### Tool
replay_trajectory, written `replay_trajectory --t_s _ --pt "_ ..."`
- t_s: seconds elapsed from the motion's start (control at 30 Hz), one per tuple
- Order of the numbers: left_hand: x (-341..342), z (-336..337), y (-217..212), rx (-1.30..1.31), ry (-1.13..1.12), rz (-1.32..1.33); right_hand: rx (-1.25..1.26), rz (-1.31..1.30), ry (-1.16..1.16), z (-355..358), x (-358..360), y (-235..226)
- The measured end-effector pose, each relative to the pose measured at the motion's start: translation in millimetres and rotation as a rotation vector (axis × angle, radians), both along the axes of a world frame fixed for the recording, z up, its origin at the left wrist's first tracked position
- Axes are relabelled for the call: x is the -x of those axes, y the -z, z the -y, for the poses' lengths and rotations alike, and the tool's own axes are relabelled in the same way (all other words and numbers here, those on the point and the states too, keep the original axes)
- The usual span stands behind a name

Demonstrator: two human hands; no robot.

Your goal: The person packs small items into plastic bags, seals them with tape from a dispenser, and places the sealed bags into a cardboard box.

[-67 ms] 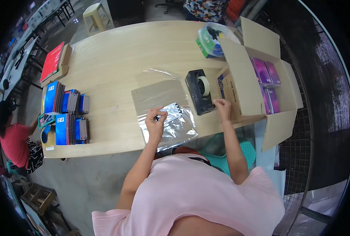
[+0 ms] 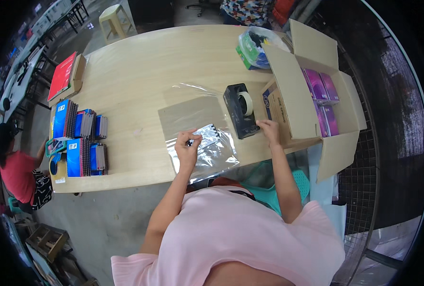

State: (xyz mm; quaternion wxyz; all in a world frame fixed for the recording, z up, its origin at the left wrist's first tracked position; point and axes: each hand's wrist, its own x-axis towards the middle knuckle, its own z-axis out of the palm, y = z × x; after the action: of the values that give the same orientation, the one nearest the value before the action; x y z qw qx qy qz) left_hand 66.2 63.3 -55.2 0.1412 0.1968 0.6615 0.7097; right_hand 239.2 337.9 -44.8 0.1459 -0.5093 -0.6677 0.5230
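Note:
On the table, a small spiral-bound notebook (image 2: 207,135) with a whitish face and black coils lies on shiny clear plastic sheeting (image 2: 221,155). My left hand (image 2: 188,147) has its fingers closed on the notebook's left end. The black tape dispenser (image 2: 239,121), with a pale roll of tape (image 2: 245,103) in it, stands right of the plastic. At the dispenser's near end, my right hand (image 2: 270,130) is closed in a pinch. Whatever lies between those fingertips is too small to make out.
An open carton (image 2: 293,109) holding purple boxes (image 2: 327,97) stands at the right. A plastic bag of items (image 2: 259,47) is at the far right. Blue spiral notebooks (image 2: 78,152) are stacked left, near a red folder (image 2: 62,78). A person (image 2: 19,171) sits beyond the left edge.
My right hand has tilted slightly toward the dispenser's near end, its fingertips shifting a little left. My left hand stays on the notebook.

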Motion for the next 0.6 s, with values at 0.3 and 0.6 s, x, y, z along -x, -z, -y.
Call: replay_trajectory --t_s 0.3,0.6 --pt "2.2 2.2 6.5 -0.017 -0.002 -0.006 0.055 -0.095 0.100 27.0 -31.9 36.1" --pt "-0.9 -0.4 -7.0 0.032 -0.039 -0.054 0.700 -0.569 0.233 127.4 -2.3 30.8"
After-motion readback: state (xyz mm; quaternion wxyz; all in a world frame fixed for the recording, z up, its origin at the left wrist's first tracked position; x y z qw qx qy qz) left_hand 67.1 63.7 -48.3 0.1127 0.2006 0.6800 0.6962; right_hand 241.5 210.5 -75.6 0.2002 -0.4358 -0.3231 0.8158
